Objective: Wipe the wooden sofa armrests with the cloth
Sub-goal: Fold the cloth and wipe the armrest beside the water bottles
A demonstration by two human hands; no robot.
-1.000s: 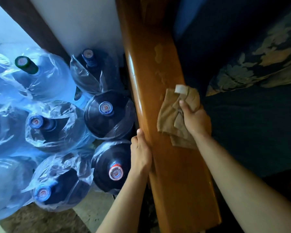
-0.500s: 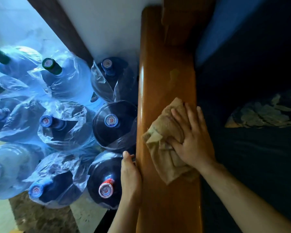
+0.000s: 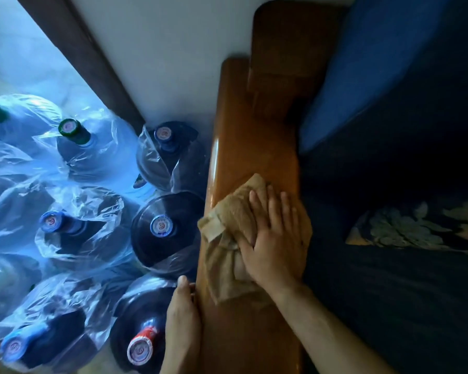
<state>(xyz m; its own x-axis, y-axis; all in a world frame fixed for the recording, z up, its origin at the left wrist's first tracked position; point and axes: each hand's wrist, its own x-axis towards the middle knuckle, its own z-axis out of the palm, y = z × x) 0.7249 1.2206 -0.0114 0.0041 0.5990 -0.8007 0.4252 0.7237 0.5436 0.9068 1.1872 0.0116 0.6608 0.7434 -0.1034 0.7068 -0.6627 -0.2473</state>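
Note:
A glossy brown wooden armrest (image 3: 243, 136) runs from the bottom centre up to the wall. A crumpled tan cloth (image 3: 227, 225) lies across its middle. My right hand (image 3: 276, 238) presses flat on the cloth with straight, spread fingers pointing away from me. My left hand (image 3: 183, 322) rests against the armrest's left side edge, lower down, thumb up along the wood; its fingers are hidden behind the edge.
Several large water bottles (image 3: 160, 228) wrapped in clear plastic stand packed on the floor left of the armrest. A white wall (image 3: 160, 49) and dark door frame (image 3: 81, 60) lie behind. Dark blue sofa cushions (image 3: 389, 157) fill the right, with a patterned pillow (image 3: 416, 228).
My right hand went from gripping the bunched cloth to pressing it flat, and the cloth now sits across the armrest's full width. The view shifted, showing the armrest's far end.

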